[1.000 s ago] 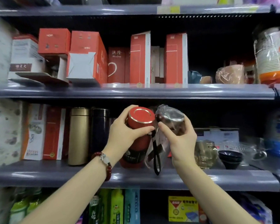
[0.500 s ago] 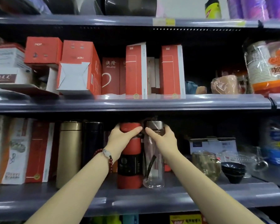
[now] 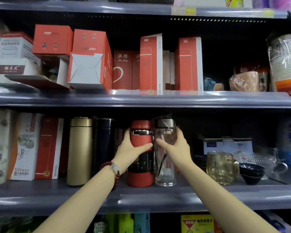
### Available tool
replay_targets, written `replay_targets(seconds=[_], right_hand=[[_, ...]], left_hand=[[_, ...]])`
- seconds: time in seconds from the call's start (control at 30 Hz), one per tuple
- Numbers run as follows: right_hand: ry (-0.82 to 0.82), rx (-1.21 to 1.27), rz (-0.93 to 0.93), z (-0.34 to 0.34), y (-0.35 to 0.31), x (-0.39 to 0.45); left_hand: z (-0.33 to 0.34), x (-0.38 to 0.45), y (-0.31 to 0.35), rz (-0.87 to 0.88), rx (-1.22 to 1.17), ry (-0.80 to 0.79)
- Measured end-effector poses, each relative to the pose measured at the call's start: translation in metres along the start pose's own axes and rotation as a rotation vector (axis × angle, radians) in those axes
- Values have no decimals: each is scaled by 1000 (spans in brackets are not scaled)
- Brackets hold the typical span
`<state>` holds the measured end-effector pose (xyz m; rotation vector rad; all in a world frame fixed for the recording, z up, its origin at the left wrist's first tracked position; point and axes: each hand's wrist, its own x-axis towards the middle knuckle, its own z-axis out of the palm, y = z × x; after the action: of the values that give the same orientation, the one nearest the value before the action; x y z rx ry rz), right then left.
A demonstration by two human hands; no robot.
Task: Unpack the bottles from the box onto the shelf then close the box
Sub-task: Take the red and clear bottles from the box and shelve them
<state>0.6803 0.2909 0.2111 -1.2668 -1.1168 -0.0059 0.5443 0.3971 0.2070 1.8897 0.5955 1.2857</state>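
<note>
A red bottle (image 3: 141,140) with a black band stands upright on the middle shelf (image 3: 141,197). My left hand (image 3: 130,151), with a bead bracelet at the wrist, is wrapped around its middle. Touching its right side stands a clear glass bottle (image 3: 165,170) with a dark metal cap, gripped by my right hand (image 3: 176,148). Both bottles rest on the shelf board, side by side. The box is out of view.
A gold flask (image 3: 80,150) and a dark navy flask (image 3: 104,145) stand left of the red bottle, with boxed goods further left. An amber glass mug (image 3: 221,167), dark bowls (image 3: 251,173) and clear glassware sit to the right. Red cartons (image 3: 151,64) fill the shelf above.
Both bottles went from tilted and raised to upright, set deeper on the shelf. My hands slid from the caps down to the bottles' bodies.
</note>
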Motion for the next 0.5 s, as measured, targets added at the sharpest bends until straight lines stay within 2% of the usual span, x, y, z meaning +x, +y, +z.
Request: replay_targets(seconds=[0.1, 0.23, 0.4, 0.5], right_hand=[[-107, -138, 108, -8, 18, -20], [-195, -300, 203, -14, 34, -33], [-189, -301, 198, -11, 37, -31], [-214, -293, 203, -12, 37, -31]], left_hand=[[-6, -24, -22, -50, 43, -107], [-14, -34, -31, -143, 154, -142], [-13, -37, -21, -182, 199, -145], [-13, -42, -8, -206, 317, -185]])
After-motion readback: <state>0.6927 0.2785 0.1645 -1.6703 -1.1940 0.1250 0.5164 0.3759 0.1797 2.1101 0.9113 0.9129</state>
